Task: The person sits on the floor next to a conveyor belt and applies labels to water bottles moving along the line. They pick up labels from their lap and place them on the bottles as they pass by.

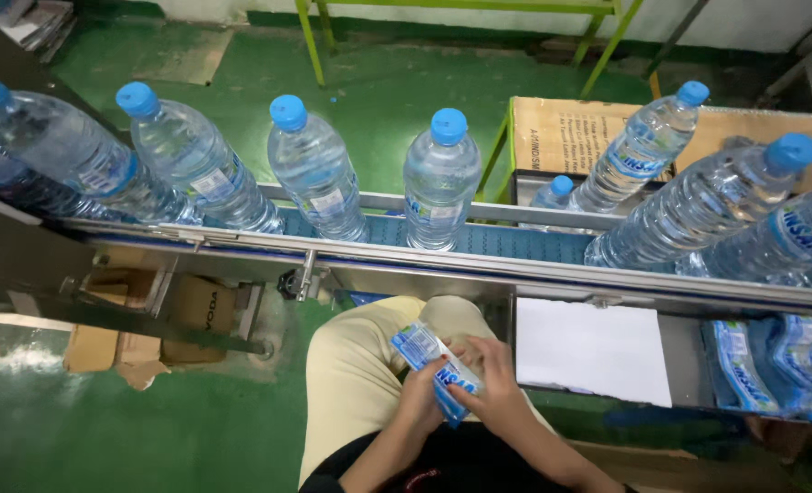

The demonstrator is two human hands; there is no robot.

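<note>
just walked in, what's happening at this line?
A seated person holds a small stack of blue-and-white label sleeves in their lap, left hand underneath, right hand working the top one. In front, clear water bottles with blue caps stand on the conveyor. More sleeves lie in a tray at right, beside a white sheet.

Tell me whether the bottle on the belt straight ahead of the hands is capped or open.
Capped. The clear water bottle stands upright on the conveyor belt with a blue screw cap seated on its neck.
</note>
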